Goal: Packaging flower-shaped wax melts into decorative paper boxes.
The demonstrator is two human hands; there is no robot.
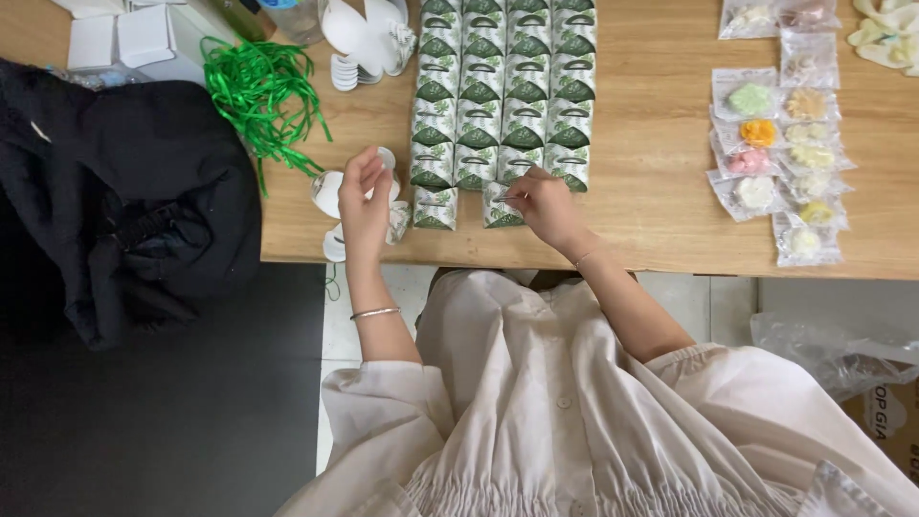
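Worktop (661, 230): light wood grain, front edge straight across the view, evenly lit, no hard shadows. Floor below: pale tiles (713, 306) under the worktop edge; a dark grey mat or floor section (172, 421) on the left. Black fabric heap (115, 191) drapes over the worktop's left end and hangs past its edge. Lower right: crumpled clear plastic (833, 349) lying over a brown cardboard box (885, 426) on the floor. Walls and windows out of view.
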